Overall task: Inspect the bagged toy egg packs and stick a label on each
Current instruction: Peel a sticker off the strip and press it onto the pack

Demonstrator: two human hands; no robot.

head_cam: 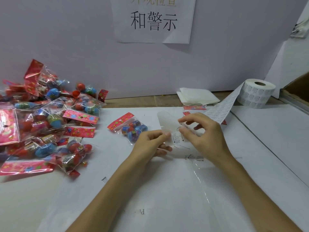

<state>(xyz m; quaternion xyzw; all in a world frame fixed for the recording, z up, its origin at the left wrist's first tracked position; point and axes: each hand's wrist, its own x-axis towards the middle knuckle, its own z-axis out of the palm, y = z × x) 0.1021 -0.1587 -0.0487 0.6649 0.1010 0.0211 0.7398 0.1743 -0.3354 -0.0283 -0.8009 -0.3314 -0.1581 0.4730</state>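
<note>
**Left hand [150, 143] and right hand [206, 136] meet over a label strip**

Both forearms reach up the white desk [275, 131] from its near edge. A clear plastic sheet [194, 159] with warning print lies flat beneath the wrists, at six o'clock from the hands. The left hand grips a translucent backing strip [164, 124] between thumb and fingers. The right hand's thumb and forefinger pinch a clear label [178, 137] at that strip's right edge, though blur hides the exact contact. One bagged egg pack [130, 128] lies just beside the left hand, at ten o'clock. Farther out at nine o'clock sprawls a heap of egg packs [45, 118]. At twelve o'clock sit folded white sheets [197, 96]. At one o'clock a label roll [255, 92] stands on end, its tail [222, 108] trailing towards the right hand. A paper sign [153, 19] hangs on the wall beyond.
</note>
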